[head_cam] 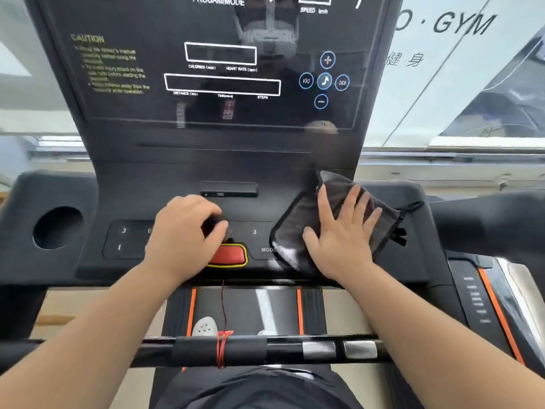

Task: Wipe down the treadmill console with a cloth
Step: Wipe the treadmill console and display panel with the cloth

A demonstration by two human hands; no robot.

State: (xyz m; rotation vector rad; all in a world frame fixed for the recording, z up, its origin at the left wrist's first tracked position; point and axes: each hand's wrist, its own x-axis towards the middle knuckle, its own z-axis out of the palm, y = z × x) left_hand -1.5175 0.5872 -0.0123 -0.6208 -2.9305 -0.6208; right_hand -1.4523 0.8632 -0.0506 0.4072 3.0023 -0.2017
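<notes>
At the near right of the console, the right hand presses the cloth flat, fingers spread; keep pressure even, strokes overlapping. The left hand grips a small dark part.

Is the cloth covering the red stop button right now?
No, the cloth lies to the right of the red stop button, pressed flat under the right hand, with a gap between them.
</notes>
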